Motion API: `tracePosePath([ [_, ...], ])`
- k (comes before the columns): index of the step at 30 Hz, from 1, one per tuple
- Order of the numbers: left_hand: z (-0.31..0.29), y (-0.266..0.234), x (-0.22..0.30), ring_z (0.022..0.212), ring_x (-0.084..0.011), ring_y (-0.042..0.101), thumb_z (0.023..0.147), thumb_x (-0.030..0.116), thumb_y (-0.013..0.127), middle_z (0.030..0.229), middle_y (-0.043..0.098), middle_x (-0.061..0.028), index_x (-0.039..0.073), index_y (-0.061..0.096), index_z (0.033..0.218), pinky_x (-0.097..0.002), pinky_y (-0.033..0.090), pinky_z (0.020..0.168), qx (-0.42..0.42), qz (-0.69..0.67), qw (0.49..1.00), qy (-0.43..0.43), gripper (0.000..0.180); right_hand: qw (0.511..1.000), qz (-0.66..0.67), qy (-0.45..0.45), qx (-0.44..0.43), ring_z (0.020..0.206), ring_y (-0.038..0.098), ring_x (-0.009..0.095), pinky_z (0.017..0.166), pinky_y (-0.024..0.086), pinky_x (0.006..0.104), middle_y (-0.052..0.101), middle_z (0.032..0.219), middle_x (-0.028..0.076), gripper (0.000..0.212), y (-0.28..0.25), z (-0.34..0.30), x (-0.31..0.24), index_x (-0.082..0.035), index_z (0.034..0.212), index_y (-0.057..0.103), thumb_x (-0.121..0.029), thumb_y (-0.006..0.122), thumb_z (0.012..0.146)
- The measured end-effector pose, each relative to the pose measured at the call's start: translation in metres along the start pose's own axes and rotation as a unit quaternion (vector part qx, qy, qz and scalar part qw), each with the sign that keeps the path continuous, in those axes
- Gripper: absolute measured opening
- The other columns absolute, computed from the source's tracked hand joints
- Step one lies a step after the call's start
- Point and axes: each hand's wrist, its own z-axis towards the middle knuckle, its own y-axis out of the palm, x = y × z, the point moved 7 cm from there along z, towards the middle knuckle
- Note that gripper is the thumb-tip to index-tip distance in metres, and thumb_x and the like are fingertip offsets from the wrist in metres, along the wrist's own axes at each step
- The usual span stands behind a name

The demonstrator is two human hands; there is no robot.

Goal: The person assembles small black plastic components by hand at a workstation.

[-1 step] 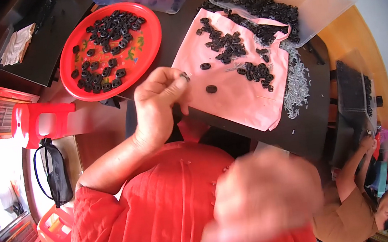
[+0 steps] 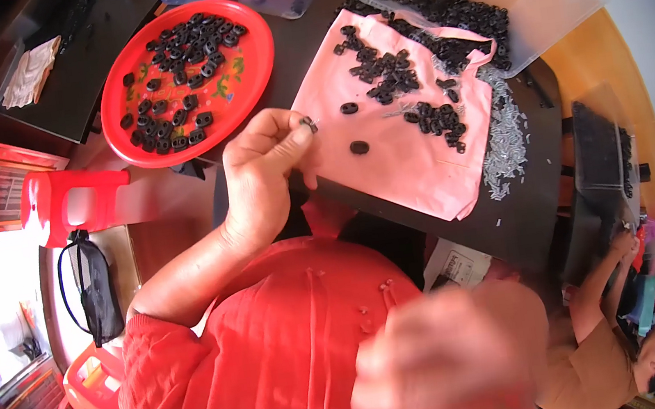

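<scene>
My left hand (image 2: 261, 168) is raised over the near-left edge of a pink cloth (image 2: 407, 181), which looks like a bag with handles. Between its thumb and forefinger is a small black plastic piece (image 2: 308, 123), partly covered by the fingertips. My right hand (image 2: 446, 354) hangs low in front of my red top; motion smears its fingers, so I cannot make out whether it holds anything. Two black oval pieces, a farther one (image 2: 349, 108) and a nearer one (image 2: 359, 147), lie singly on the cloth. Beyond them spreads a heap of black two-holed pieces (image 2: 385, 73).
A round red tray (image 2: 253, 82) with several black pieces stands at the left. Small silver metal pieces (image 2: 505, 148) lie heaped right of the cloth. A clear tub (image 2: 541, 2) of black pieces is at the far right. Another person (image 2: 588, 360) works at lower right.
My right hand has moved a little downward and remains blurred, uncovering a pale printed package under the table edge. My left hand keeps its pinch almost unmoved. The view has shifted slightly.
</scene>
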Motion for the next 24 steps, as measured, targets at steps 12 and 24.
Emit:
tracePosePath([
  [12, -0.003, -0.006, 0.003, 0.071, -0.0136, 0.062, 0.101, 0.009, 0.064, 0.085, 0.067, -0.0072, 0.000, 0.062, 0.102, -0.0264, 0.052, 0.063, 0.003, -0.055, 0.998, 0.019, 0.009, 0.998, -0.020, 0.051, 0.007, 0.061, 0.058, 0.018, 0.050, 0.046, 0.0304, 0.065, 0.078, 0.006, 0.035, -0.028, 0.037, -0.015, 0.006, 0.127, 0.064, -0.015, 0.065, 0.099],
  [24, -0.006, -0.009, 0.001, 0.073, -0.0110, 0.060, 0.105, 0.007, 0.057, 0.084, 0.065, -0.0059, 0.000, 0.060, 0.102, -0.0248, 0.050, 0.064, -0.059, 0.018, 0.998, 0.031, 0.008, 0.817, -0.457, 0.325, 0.136, 0.074, 0.067, 0.027, 0.064, 0.051, 0.0356, 0.068, 0.087, 0.007, 0.013, -0.047, -0.050, 0.173, -0.004, 0.100, 0.071, 0.000, 0.069, 0.087],
])
